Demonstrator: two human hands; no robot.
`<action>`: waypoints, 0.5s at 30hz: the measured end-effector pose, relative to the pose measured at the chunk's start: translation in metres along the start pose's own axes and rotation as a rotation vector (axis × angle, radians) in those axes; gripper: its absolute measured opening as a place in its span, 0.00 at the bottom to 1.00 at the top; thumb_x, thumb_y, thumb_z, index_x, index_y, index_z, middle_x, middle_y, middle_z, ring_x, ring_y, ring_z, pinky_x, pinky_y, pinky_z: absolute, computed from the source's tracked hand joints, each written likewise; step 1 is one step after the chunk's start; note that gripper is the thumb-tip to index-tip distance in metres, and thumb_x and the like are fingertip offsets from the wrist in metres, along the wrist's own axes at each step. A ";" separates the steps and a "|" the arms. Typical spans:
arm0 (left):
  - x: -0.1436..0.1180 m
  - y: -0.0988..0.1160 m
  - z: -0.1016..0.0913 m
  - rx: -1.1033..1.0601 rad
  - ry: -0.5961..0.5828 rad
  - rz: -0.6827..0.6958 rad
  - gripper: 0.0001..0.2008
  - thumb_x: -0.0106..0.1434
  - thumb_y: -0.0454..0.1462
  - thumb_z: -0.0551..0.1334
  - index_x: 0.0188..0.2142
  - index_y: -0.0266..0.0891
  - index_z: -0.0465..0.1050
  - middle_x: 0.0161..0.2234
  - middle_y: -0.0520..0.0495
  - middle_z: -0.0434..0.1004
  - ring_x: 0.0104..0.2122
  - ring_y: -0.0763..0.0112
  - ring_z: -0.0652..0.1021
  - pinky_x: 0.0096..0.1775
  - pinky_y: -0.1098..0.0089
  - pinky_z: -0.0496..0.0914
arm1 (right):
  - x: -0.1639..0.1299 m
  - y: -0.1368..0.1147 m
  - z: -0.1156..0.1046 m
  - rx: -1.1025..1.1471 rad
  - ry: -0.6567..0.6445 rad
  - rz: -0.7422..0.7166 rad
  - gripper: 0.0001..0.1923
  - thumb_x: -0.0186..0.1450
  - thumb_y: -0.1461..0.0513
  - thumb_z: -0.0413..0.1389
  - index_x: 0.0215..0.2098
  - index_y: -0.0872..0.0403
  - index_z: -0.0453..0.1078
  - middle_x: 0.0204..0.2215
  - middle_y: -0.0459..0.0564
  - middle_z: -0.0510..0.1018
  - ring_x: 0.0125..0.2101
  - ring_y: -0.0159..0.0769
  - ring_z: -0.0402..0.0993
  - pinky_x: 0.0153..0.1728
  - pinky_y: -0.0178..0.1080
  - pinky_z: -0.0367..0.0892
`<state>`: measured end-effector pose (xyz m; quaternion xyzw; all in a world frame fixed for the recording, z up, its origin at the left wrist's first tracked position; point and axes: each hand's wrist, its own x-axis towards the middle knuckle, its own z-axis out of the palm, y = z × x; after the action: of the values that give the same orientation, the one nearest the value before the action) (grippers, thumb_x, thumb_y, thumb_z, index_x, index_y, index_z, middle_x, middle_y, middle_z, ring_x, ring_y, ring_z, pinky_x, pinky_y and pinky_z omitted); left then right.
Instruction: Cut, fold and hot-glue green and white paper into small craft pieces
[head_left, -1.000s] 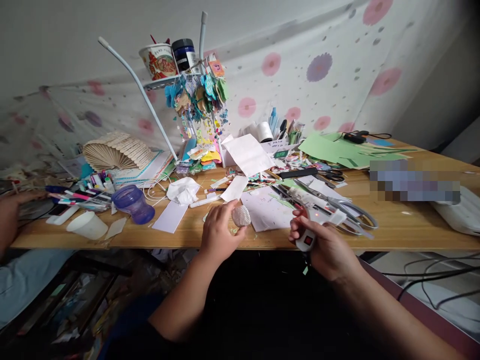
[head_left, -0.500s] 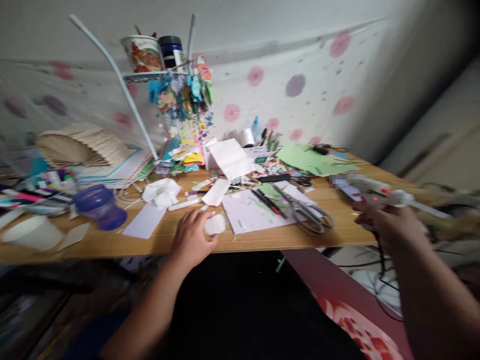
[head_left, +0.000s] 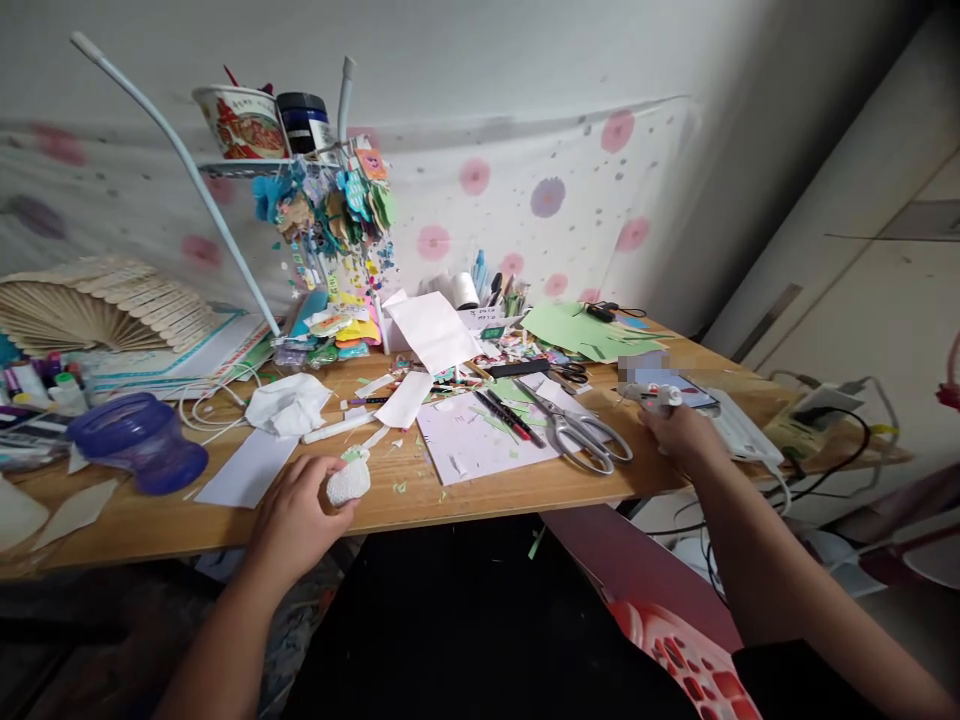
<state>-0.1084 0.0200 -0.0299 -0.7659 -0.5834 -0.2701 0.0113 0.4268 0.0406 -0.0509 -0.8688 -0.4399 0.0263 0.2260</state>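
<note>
Left hand (head_left: 294, 517) clamped on small white textured ball (head_left: 349, 483) at near tabletop (head_left: 450, 490) edge; right hand (head_left: 679, 436), well apart rightward, closed round white glue gun (head_left: 660, 398).

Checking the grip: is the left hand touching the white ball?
Touching. The head view shows the left hand with fingers wrapped against the white ball at the table edge.

two bare forearms, no sleeves in view, no rings or watch
</note>
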 end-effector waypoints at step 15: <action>0.003 0.006 -0.010 -0.190 0.076 -0.201 0.23 0.49 0.41 0.66 0.45 0.43 0.65 0.38 0.49 0.75 0.37 0.65 0.75 0.40 0.66 0.69 | -0.090 -0.057 0.025 0.311 0.441 -0.488 0.14 0.62 0.60 0.47 0.39 0.54 0.71 0.28 0.53 0.75 0.29 0.44 0.71 0.32 0.45 0.65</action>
<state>-0.1066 0.0172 -0.0179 -0.6905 -0.6280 -0.3527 -0.0665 0.3231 0.0090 -0.0632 -0.6783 -0.5656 -0.1497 0.4446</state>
